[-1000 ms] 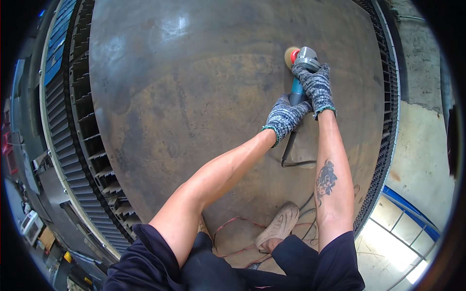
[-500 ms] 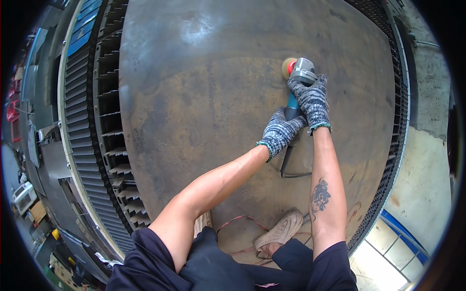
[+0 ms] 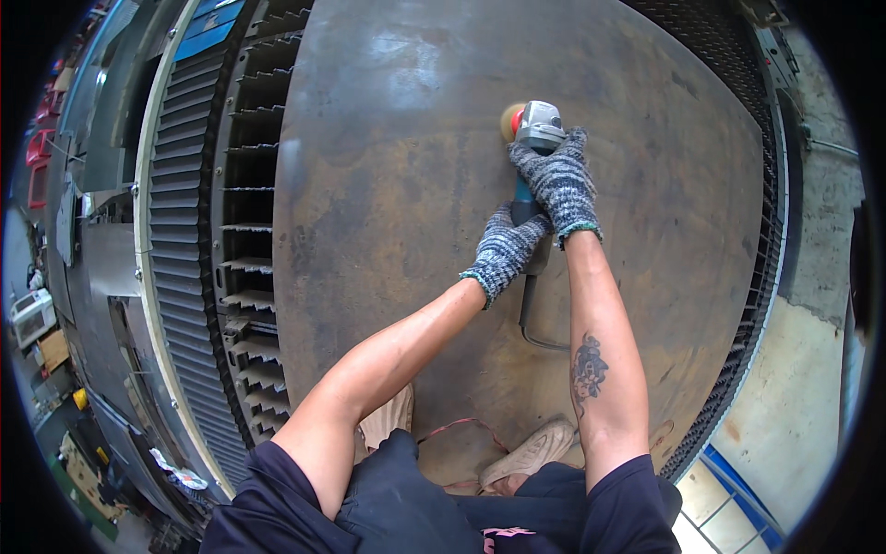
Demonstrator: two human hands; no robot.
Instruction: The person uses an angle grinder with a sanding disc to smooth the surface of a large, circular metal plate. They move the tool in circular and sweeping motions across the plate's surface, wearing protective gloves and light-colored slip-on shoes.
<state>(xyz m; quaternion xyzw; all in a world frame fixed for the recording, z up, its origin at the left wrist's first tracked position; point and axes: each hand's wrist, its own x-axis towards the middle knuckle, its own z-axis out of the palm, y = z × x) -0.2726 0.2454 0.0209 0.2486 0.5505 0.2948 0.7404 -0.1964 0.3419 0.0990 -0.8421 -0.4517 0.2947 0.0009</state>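
An angle grinder (image 3: 541,125) with a grey head and a blue body rests over a large brown metal plate (image 3: 388,222). Its round yellowish disc (image 3: 510,123) with a red centre looks blurred and lies at or close to the plate's surface. My right hand (image 3: 561,182), in a grey knitted glove, wraps round the tool just behind its head. Lower down, my left hand (image 3: 506,245), gloved alike, grips the rear of the body. Most of the blue casing is hidden by the gloves. From the back end a dark power cord (image 3: 527,314) runs down behind my right forearm.
My shoes (image 3: 531,454) stand on the plate, with a reddish cord (image 3: 466,425) lying between them. Toothed metal slats (image 3: 249,227) and a ribbed dark cover (image 3: 185,222) run along the left. A dark grating (image 3: 766,231) borders the right edge, beyond which lies concrete floor (image 3: 784,369).
Both hands have carried the grinder a little to the left and slightly farther across the plate. The whole view has shifted too, showing more of the slats on the left. My grip looks the same.
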